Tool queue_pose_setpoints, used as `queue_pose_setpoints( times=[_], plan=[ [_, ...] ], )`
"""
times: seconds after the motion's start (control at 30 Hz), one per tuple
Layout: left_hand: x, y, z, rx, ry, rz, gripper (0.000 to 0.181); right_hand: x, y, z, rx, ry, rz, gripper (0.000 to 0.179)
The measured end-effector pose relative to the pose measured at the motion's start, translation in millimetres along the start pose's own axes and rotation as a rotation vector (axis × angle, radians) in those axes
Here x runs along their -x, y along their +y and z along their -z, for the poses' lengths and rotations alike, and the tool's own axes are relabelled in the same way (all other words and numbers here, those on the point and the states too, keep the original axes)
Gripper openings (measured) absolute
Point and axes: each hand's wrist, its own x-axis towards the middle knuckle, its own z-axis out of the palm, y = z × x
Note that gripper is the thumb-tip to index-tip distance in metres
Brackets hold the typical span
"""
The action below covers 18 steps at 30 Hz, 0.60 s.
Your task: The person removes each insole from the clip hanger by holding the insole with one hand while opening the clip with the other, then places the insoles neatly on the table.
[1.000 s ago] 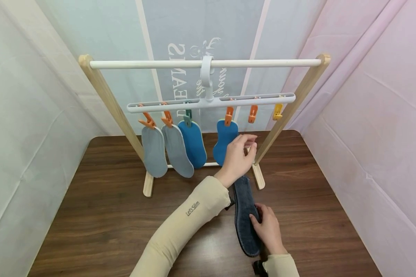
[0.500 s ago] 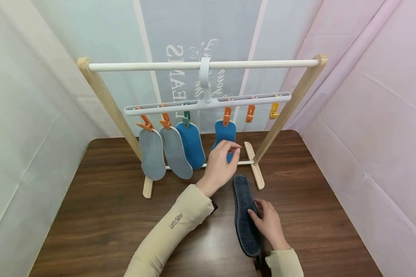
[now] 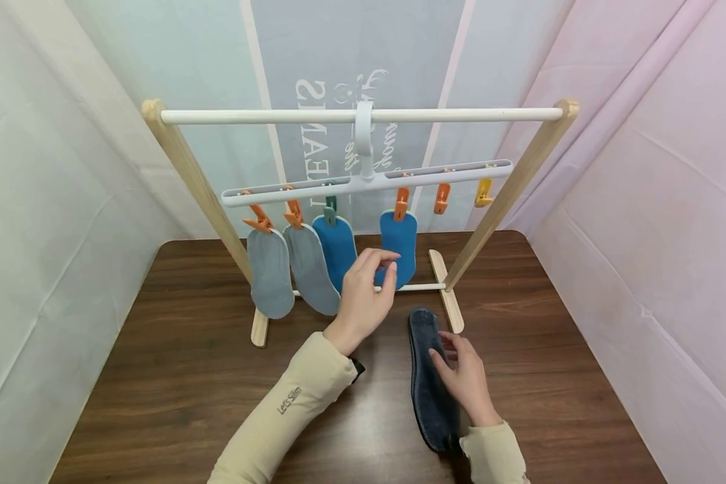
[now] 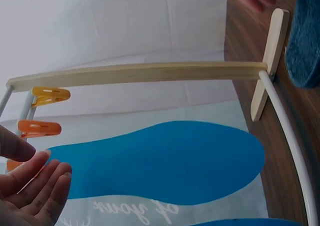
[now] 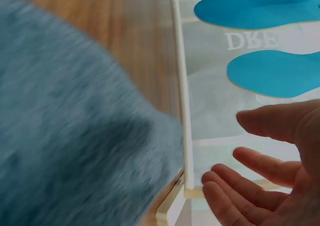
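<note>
In the head view my left hand (image 3: 363, 296) is held up in front of the hanging insoles, fingers loosely bent and nothing in them. Just behind it hangs a blue insole (image 3: 399, 245), gripped at its top by an orange clip (image 3: 402, 203). My right hand (image 3: 467, 380) is over the right edge of a dark fleecy insole (image 3: 428, 390) on the table. Thumb and fingers are spread, with nothing between them in the right wrist view. The second blue insole (image 3: 335, 245), on a green clip (image 3: 329, 212), is partly hidden by my left hand.
Two grey insoles (image 3: 270, 272) hang at the left on orange clips. At the right an orange clip (image 3: 441, 199) and a yellow clip (image 3: 484, 193) hold nothing. The white hanger (image 3: 302, 193) hooks onto a wooden-legged rack's white rail (image 3: 266, 116).
My left hand has moved left and slightly down, away from the right part of the rack. The right hand has shifted slightly up along the dark insole. The right-hand blue insole has swung slightly.
</note>
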Motion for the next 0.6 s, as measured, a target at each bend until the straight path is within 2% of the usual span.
queue_pose_setpoints(
  times=[0.2, 0.4, 0.6],
  plan=[
    [3.4, -4.2, 5.6, -0.002, 0.067, -0.021, 0.020, -20.1, -9.4, -3.2, -0.105, 0.070, 0.002, 0.040],
    [8.0, -5.8, 12.3, 0.013, 0.099, 0.008, 0.021, -39.2, -15.3, -8.0, -0.239, 0.053, -0.050, 0.041],
    [11.7, -7.8, 18.1, 0.019, 0.117, 0.039, 0.023, -55.2, -20.8, -13.9, -0.360, 0.053, -0.054, 0.045]
  ],
)
